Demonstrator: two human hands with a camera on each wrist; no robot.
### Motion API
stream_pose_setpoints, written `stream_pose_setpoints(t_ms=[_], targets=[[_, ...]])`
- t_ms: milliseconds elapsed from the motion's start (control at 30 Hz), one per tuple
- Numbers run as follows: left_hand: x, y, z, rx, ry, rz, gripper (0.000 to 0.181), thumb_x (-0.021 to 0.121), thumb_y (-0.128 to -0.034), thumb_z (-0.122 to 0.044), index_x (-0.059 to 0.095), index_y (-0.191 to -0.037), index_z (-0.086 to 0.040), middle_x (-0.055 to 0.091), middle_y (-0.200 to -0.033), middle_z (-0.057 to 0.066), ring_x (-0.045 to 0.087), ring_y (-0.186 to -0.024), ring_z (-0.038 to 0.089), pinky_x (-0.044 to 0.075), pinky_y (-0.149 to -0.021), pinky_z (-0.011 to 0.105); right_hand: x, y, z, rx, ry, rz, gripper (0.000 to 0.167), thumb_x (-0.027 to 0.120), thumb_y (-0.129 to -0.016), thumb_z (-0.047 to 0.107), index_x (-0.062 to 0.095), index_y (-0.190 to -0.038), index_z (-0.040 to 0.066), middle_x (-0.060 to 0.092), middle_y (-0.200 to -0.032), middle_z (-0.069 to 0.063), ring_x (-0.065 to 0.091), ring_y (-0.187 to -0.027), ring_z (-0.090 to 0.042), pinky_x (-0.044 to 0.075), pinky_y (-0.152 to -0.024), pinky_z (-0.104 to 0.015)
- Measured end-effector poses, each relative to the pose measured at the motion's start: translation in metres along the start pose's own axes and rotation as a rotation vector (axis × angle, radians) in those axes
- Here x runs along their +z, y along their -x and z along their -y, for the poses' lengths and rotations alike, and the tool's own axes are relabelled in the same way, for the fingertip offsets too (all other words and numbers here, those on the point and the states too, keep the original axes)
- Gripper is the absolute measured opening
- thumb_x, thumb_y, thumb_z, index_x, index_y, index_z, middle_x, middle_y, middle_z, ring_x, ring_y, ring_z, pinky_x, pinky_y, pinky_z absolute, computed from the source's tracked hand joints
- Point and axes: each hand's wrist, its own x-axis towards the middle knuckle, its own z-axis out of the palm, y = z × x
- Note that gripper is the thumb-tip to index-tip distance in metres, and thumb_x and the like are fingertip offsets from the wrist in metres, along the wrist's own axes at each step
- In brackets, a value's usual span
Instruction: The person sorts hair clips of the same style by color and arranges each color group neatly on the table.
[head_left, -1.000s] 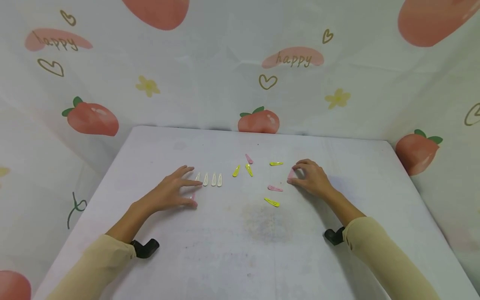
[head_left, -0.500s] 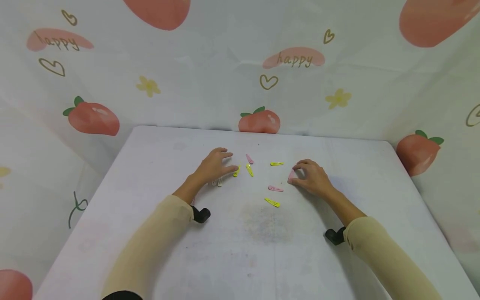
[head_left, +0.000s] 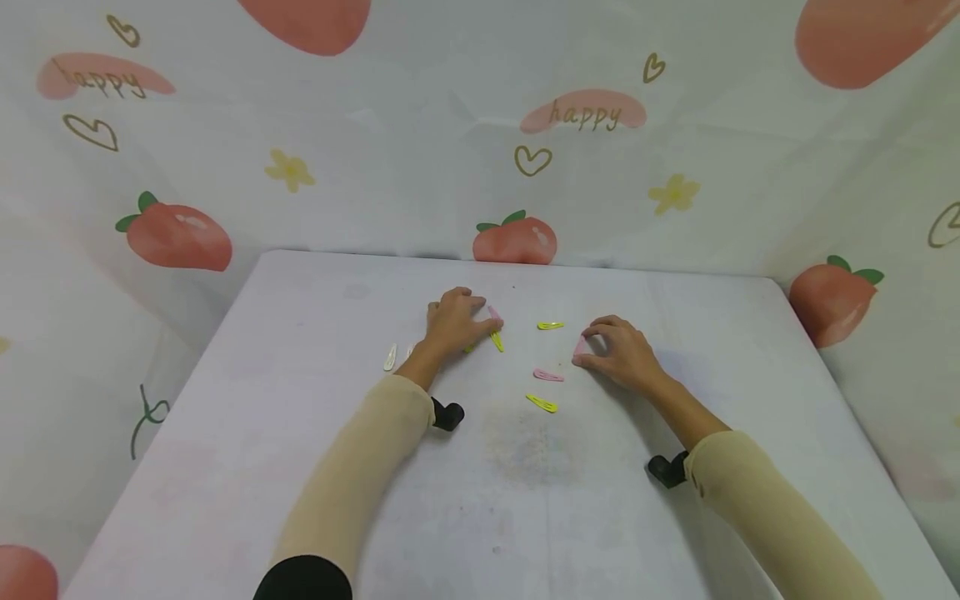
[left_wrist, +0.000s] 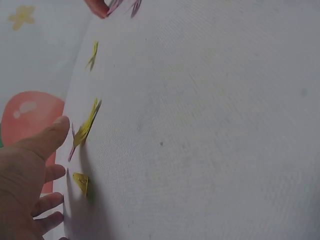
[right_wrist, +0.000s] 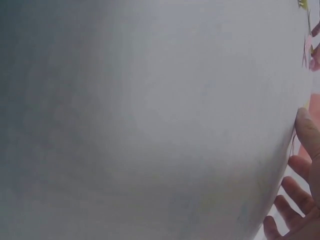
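My left hand (head_left: 452, 321) is over the far middle of the table, thumb and fingers spread on either side of a pink snap hair clip (head_left: 494, 313). In the left wrist view its thumb and fingertips stand apart, close to that clip and a yellow hair clip (left_wrist: 86, 125). At the right, my right hand (head_left: 618, 354) holds another pink hair clip (head_left: 580, 347) by its ends between thumb and forefinger. White hair clips (head_left: 390, 357) lie left of my left wrist; the forearm hides others of their row. A yellow clip under the left hand is partly hidden.
Between the hands lie a yellow hair clip (head_left: 551, 326), a pink one (head_left: 548, 375) and a nearer yellow one (head_left: 542, 403). The white table (head_left: 480, 517) ends at the back against a fruit-printed curtain (head_left: 420, 167).
My left hand has left the white row, where it was beside a pink clip, and moved right and away to the far pink clip. My right hand has stayed in place.
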Motion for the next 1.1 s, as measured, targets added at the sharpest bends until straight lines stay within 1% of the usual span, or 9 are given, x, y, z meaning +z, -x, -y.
stream_pose_setpoints(t_ms=[167, 367, 467, 633, 767, 867, 967, 1033, 1100], targets=[[0.003, -0.001, -0.005, -0.009, -0.007, -0.030, 0.057, 0.070, -0.0887, -0.048, 0.065, -0.134, -0.014, 0.053, -0.143, 0.011, 0.039, -0.138, 0.027, 0.032, -0.103, 0.056, -0.001, 0.000, 0.001, 0.010, 0.005, -0.002, 0.050, 0.084, -0.081, 0.031, 0.069, -0.119, 0.001, 0.057, -0.131, -0.020, 0.048, -0.127, -0.040, 0.034, -0.107, -0.060], [0.006, -0.002, -0.004, -0.008, -0.014, -0.052, 0.053, 0.072, -0.0878, -0.045, 0.068, -0.131, -0.016, 0.053, -0.143, 0.012, 0.039, -0.138, 0.027, 0.032, -0.103, 0.055, -0.001, 0.000, 0.001, 0.003, 0.003, -0.004, 0.051, 0.083, -0.081, 0.031, 0.069, -0.119, 0.001, 0.057, -0.131, -0.020, 0.048, -0.127, -0.040, 0.035, -0.106, -0.060], [0.005, -0.001, -0.002, 0.010, 0.000, -0.055, 0.052, 0.073, -0.0877, -0.044, 0.068, -0.130, -0.014, 0.052, -0.143, 0.013, 0.039, -0.138, 0.028, 0.033, -0.103, 0.055, -0.001, 0.000, 0.001, 0.001, 0.005, -0.006, 0.051, 0.084, -0.081, 0.032, 0.070, -0.119, 0.001, 0.057, -0.131, -0.020, 0.049, -0.127, -0.039, 0.035, -0.106, -0.060], [-0.005, 0.005, 0.008, 0.059, 0.057, -0.019, 0.051, 0.073, -0.0891, -0.039, 0.068, -0.130, -0.010, 0.049, -0.147, 0.014, 0.036, -0.141, 0.030, 0.032, -0.109, 0.056, -0.001, 0.000, 0.002, 0.006, 0.006, 0.002, 0.051, 0.084, -0.081, 0.032, 0.069, -0.119, 0.001, 0.057, -0.131, -0.020, 0.048, -0.128, -0.039, 0.034, -0.107, -0.060], [-0.019, 0.015, 0.020, 0.121, 0.061, 0.017, 0.050, 0.075, -0.0880, -0.039, 0.069, -0.129, -0.009, 0.048, -0.148, 0.013, 0.034, -0.142, 0.030, 0.030, -0.111, 0.058, 0.000, 0.000, 0.003, -0.003, 0.006, 0.000, 0.051, 0.083, -0.081, 0.032, 0.069, -0.120, 0.001, 0.057, -0.132, -0.020, 0.048, -0.128, -0.039, 0.034, -0.107, -0.060], [-0.031, 0.026, 0.029, 0.167, 0.054, 0.051, 0.051, 0.078, -0.0851, -0.039, 0.070, -0.126, -0.009, 0.047, -0.149, 0.012, 0.033, -0.143, 0.030, 0.030, -0.111, 0.058, 0.000, 0.000, 0.002, -0.004, 0.013, -0.004, 0.051, 0.083, -0.082, 0.032, 0.069, -0.120, 0.001, 0.057, -0.131, -0.020, 0.048, -0.127, -0.039, 0.034, -0.107, -0.060], [-0.039, 0.041, 0.037, 0.200, 0.044, 0.090, 0.052, 0.080, -0.0832, -0.040, 0.071, -0.125, -0.010, 0.045, -0.150, 0.011, 0.032, -0.143, 0.031, 0.030, -0.112, 0.057, 0.001, 0.000, 0.000, 0.004, 0.019, -0.006, 0.050, 0.083, -0.082, 0.032, 0.069, -0.119, 0.001, 0.056, -0.132, -0.020, 0.047, -0.128, -0.039, 0.034, -0.107, -0.060], [-0.043, 0.054, 0.043, 0.227, 0.034, 0.101, 0.052, 0.081, -0.0824, -0.040, 0.072, -0.124, -0.010, 0.045, -0.150, 0.012, 0.032, -0.143, 0.032, 0.030, -0.112, 0.058, 0.001, 0.000, 0.000, 0.009, 0.015, -0.002, 0.051, 0.083, -0.082, 0.032, 0.069, -0.120, 0.002, 0.056, -0.132, -0.020, 0.047, -0.129, -0.039, 0.034, -0.107, -0.060], [-0.046, 0.067, 0.051, 0.256, 0.024, 0.097, 0.051, 0.082, -0.0815, -0.039, 0.072, -0.122, -0.009, 0.045, -0.150, 0.014, 0.033, -0.142, 0.034, 0.030, -0.111, 0.059, 0.001, 0.000, 0.001, 0.008, 0.006, 0.002, 0.051, 0.083, -0.082, 0.032, 0.069, -0.121, 0.002, 0.056, -0.132, -0.020, 0.046, -0.129, -0.039, 0.033, -0.108, -0.061]])
